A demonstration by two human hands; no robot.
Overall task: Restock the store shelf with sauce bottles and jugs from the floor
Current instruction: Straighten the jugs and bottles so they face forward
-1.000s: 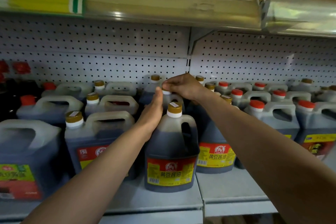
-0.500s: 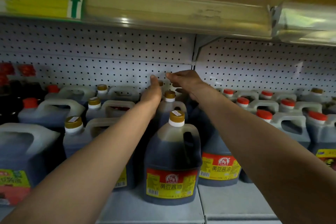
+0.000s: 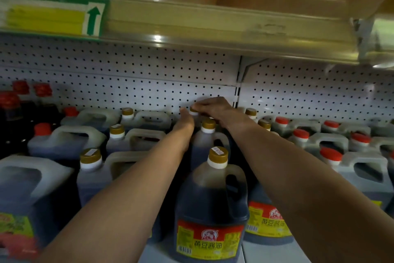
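Front of shelf (image 3: 270,252): round dark soy sauce jug (image 3: 212,203) is sitting at the edge, gold cap, red/yellow label facing out. Both bare forearms are reaching past it on either side.

To its right, a second labelled jug (image 3: 266,226), mostly hidden by the right arm. To its left, square jugs with white handles and gold caps (image 3: 93,169) are standing in rows. Far left front: a big square jug with a green/red label (image 3: 19,205).

Next row back: middle jug (image 3: 205,137), gold cap, directly behind the front one. Left hand (image 3: 184,127) is lying flat against its left shoulder, fingers straight and pointing toward the back, not curling round anything.

Back row: rear jug (image 3: 194,111), only the gold cap and white collar are showing. Right hand (image 3: 215,107) is coming down over it, fingertips curling onto the cap and pinching it. Body of that jug is hidden behind the hands and the middle jug.

Right side: red-capped square jugs (image 3: 332,156) are filling several rows. Far left back: dark bottles with red caps (image 3: 12,102).

Behind everything: white pegboard back panel (image 3: 128,79). Overhead: upper shelf edge (image 3: 213,26) with a green/yellow price tag and arrow (image 3: 53,17), amber bottles above it, blurry.
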